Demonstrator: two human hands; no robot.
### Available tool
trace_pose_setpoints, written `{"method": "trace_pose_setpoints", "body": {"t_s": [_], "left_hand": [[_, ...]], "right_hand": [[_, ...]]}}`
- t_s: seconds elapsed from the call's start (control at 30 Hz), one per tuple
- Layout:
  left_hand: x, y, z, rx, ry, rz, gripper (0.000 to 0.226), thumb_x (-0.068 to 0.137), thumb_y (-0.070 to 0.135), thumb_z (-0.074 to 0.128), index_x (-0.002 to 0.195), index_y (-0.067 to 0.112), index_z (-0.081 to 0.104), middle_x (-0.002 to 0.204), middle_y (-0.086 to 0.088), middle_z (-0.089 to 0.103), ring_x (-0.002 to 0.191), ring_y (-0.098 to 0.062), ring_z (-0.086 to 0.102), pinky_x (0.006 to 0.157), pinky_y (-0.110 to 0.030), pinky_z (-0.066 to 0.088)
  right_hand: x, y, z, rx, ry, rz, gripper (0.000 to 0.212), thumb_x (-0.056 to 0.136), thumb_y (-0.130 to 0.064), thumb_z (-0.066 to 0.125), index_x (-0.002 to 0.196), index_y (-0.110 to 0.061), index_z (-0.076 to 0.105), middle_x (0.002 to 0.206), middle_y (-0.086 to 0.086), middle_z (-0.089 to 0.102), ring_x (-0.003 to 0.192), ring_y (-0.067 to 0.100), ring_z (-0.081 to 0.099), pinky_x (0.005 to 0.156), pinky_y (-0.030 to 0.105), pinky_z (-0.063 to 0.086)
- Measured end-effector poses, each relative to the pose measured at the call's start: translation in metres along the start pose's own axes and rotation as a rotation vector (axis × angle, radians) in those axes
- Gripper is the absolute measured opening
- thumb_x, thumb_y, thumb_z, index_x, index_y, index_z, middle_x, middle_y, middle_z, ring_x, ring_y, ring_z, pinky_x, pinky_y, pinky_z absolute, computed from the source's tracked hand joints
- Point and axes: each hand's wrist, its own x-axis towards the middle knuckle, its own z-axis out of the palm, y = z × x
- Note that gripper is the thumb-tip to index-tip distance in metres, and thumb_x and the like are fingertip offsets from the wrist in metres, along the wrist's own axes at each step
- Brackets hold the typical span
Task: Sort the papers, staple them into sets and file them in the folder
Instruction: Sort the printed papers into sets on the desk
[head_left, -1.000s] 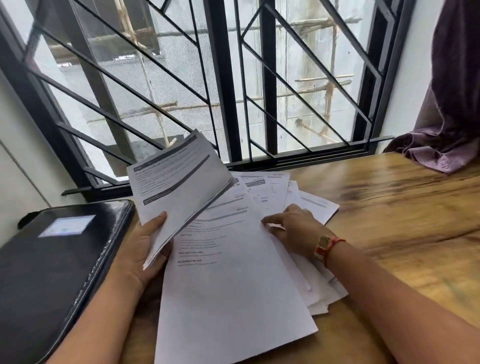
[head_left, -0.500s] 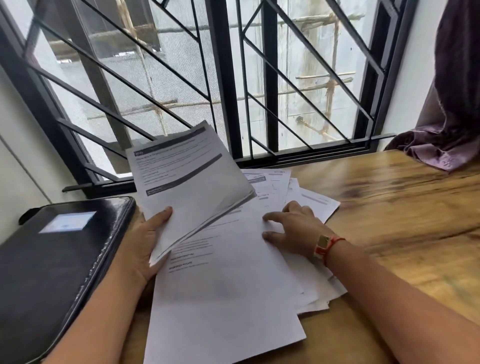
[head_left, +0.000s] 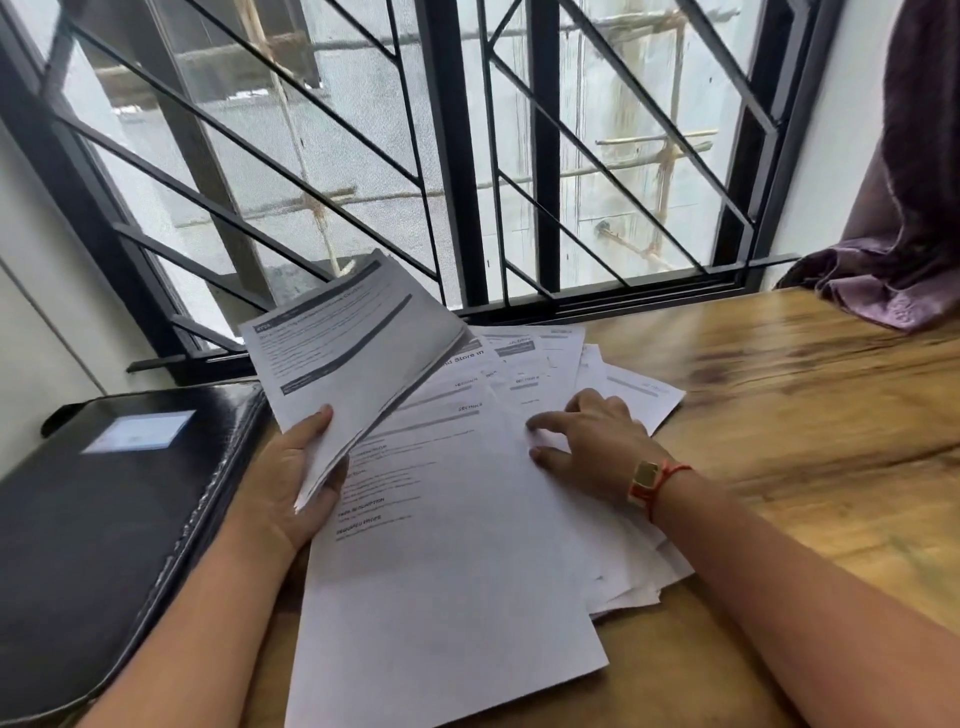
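My left hand (head_left: 291, 483) grips a small bundle of printed papers (head_left: 353, 358), raised and tilted above the table, thumb on top. Below it several white sheets (head_left: 447, 561) lie fanned out on the wooden table (head_left: 810, 426). My right hand (head_left: 592, 441) rests on these fanned sheets with its fingers spread, fingertips pressing the paper. A black folder (head_left: 109, 525) with a pale label lies shut at the left of the table. No stapler is in view.
A barred window (head_left: 498, 171) runs along the table's far edge. A purple cloth (head_left: 893, 260) hangs and bunches at the far right corner. A white wall stands at the left behind the folder.
The left hand lifted its bundle a little higher and flatter. The big top sheet on the table slid toward the left, and the right hand shifted slightly on the fan.
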Motion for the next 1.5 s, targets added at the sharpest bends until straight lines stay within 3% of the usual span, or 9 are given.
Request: {"method": "trace_pose_setpoints", "body": {"t_s": [0.3,0.4,0.57,0.8,0.97,1.13,1.23,1.37,1.5], "left_hand": [[-0.007,-0.001,0.006,0.002,-0.021,0.005,0.021,0.101,0.013,0.051,0.121,0.011,0.058,0.080,-0.007,0.075,0.059,-0.016,0.072,0.039,-0.019,0.051],[-0.007,-0.001,0.007,0.011,-0.022,0.000,0.019,0.101,0.013,0.050,0.118,0.011,0.060,0.080,-0.008,0.075,0.060,-0.018,0.072,0.039,-0.020,0.051],[-0.008,-0.002,0.008,0.020,-0.039,-0.002,0.017,0.102,0.012,0.049,0.114,0.011,0.061,0.079,-0.009,0.075,0.061,-0.020,0.073,0.039,-0.021,0.051],[-0.002,-0.005,0.004,0.062,-0.031,0.068,0.039,0.100,0.008,0.052,0.139,0.010,0.054,0.085,-0.004,0.077,0.065,-0.016,0.074,0.043,-0.022,0.054],[0.003,-0.006,-0.001,0.081,-0.032,0.086,0.046,0.099,0.008,0.054,0.145,0.013,0.050,0.101,-0.008,0.074,0.069,-0.018,0.075,0.044,-0.024,0.055],[0.008,-0.004,-0.007,0.053,-0.057,0.091,0.049,0.097,0.006,0.056,0.144,0.017,0.050,0.132,-0.018,0.063,0.096,-0.028,0.074,0.064,-0.036,0.061],[0.009,-0.004,-0.008,0.068,-0.060,0.086,0.049,0.096,0.007,0.057,0.144,0.018,0.051,0.135,-0.017,0.061,0.104,-0.030,0.072,0.068,-0.038,0.062],[0.012,-0.004,-0.013,0.082,-0.087,0.096,0.053,0.093,0.009,0.062,0.144,0.019,0.050,0.139,-0.018,0.059,0.121,-0.037,0.062,0.085,-0.051,0.058],[0.010,-0.007,-0.011,0.093,-0.119,0.120,0.049,0.095,0.006,0.058,0.142,0.017,0.052,0.137,-0.018,0.061,0.122,-0.038,0.061,0.093,-0.057,0.054]], "right_hand": [[0.001,0.000,-0.002,0.011,0.060,-0.006,0.037,0.100,-0.041,0.050,0.134,-0.052,0.050,0.126,0.001,0.043,0.119,0.026,0.038,0.101,0.044,0.042],[-0.001,-0.006,-0.001,-0.001,0.121,-0.048,0.034,0.098,-0.053,0.047,0.130,-0.050,0.056,0.125,-0.002,0.045,0.119,0.024,0.037,0.098,0.044,0.042],[-0.004,-0.009,0.000,-0.058,0.053,-0.045,0.045,0.091,-0.066,0.048,0.132,-0.047,0.055,0.131,-0.001,0.046,0.123,0.025,0.037,0.098,0.045,0.039],[-0.002,-0.002,-0.002,-0.013,0.094,0.017,0.058,0.086,-0.059,0.062,0.128,-0.019,0.058,0.127,0.009,0.053,0.116,0.032,0.051,0.097,0.039,0.047],[0.004,0.006,-0.004,0.111,0.081,0.108,0.064,0.078,-0.056,0.074,0.129,-0.021,0.054,0.122,0.008,0.060,0.113,0.026,0.056,0.090,0.033,0.046],[0.007,0.015,-0.007,0.269,0.113,0.184,0.052,0.075,-0.043,0.082,0.116,-0.022,0.059,0.110,0.004,0.068,0.105,0.023,0.061,0.088,0.031,0.049],[0.009,0.019,-0.007,0.295,0.135,0.224,0.042,0.076,-0.042,0.082,0.107,-0.024,0.061,0.109,0.003,0.069,0.104,0.022,0.061,0.088,0.032,0.050],[0.008,0.019,-0.007,0.210,0.144,0.240,0.040,0.073,-0.055,0.079,0.094,-0.024,0.065,0.100,-0.001,0.069,0.098,0.020,0.062,0.080,0.031,0.049],[0.008,0.020,-0.009,0.249,0.131,0.238,0.032,0.073,-0.048,0.082,0.089,-0.026,0.066,0.100,-0.003,0.069,0.098,0.018,0.062,0.084,0.031,0.051]]}}
